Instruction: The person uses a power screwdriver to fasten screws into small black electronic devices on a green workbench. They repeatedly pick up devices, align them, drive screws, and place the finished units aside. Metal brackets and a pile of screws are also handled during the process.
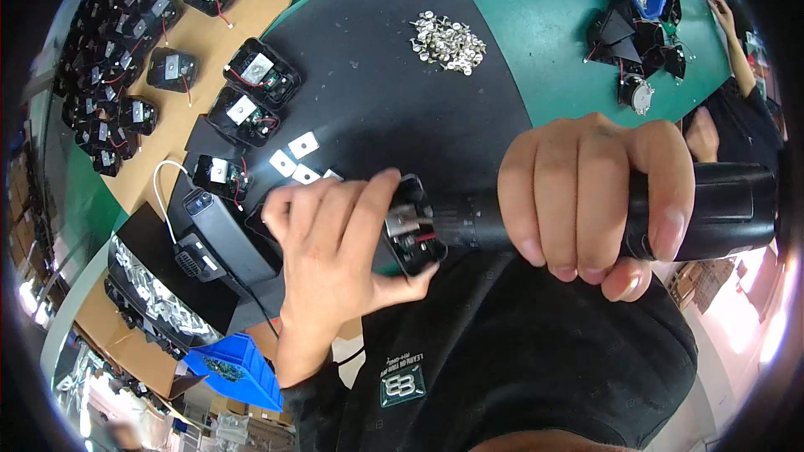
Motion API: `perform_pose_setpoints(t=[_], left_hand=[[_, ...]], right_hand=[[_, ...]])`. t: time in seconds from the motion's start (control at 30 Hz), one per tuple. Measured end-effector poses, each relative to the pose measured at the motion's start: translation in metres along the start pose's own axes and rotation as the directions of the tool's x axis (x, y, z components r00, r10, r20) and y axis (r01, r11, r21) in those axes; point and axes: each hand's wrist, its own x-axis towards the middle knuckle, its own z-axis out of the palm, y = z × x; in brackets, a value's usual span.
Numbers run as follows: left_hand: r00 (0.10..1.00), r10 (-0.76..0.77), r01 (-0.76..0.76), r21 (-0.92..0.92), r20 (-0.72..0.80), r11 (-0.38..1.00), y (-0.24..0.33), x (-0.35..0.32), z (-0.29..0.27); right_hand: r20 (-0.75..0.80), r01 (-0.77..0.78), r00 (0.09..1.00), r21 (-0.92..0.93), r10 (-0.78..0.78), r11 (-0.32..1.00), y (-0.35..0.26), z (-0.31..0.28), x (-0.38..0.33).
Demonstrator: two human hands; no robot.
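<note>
My right hand [586,201] wraps round a black cordless power screwdriver [724,209], held sideways with its nose to the left. That nose meets a small black plastic housing [410,258], which my left hand [331,247] grips between thumb and fingers. Inside the housing a silvery metal plate and a bit of red wire show; the driver's tip itself is hidden. Just beyond my left hand lie several white square plates [303,145] with a dark centre hole. Similar housings with plates and red wires, such as this open housing [243,109], stand to the left.
A heap of small silver screw-like parts [448,43] lies on the black mat [368,67]. Many housings fill the tan board [243,12] at far left. Nearby are a dark box-shaped device [222,230] with a white cable, blue bins [239,368], and a co-worker's hand [722,12] at far right.
</note>
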Motion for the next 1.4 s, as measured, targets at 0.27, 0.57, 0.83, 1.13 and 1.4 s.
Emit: perform_pose_setpoints(t=[0.27,0.57,0.83,1.13,1.4], left_hand=[[0.859,0.073,0.15,-0.385,0.507,0.911,-0.007,-0.011,-0.016],[0.981,-0.192,0.191,0.059,0.011,0.98,-0.042,-0.037,0.004],[0.938,-0.339,0.333,0.088,0.07,0.939,-0.046,-0.064,-0.007],[0.971,-0.234,0.238,0.161,-0.045,0.958,-0.038,-0.039,-0.02],[0.951,-0.294,0.308,0.244,-0.092,0.92,-0.049,0.011,0.008]], right_hand=[[0.011,0.015,1.0,0.29,-0.019,0.957,-0.005,-0.005,0.013],[-0.391,0.125,0.843,-0.524,-0.368,0.843,-0.007,-0.054,0.022],[-0.49,0.05,0.746,-0.635,-0.452,0.771,0.036,-0.082,0.038],[-0.436,0.143,0.832,-0.431,-0.344,0.891,-0.006,-0.066,0.028],[-0.447,0.099,0.848,-0.394,-0.284,0.914,-0.022,-0.047,0.017]])
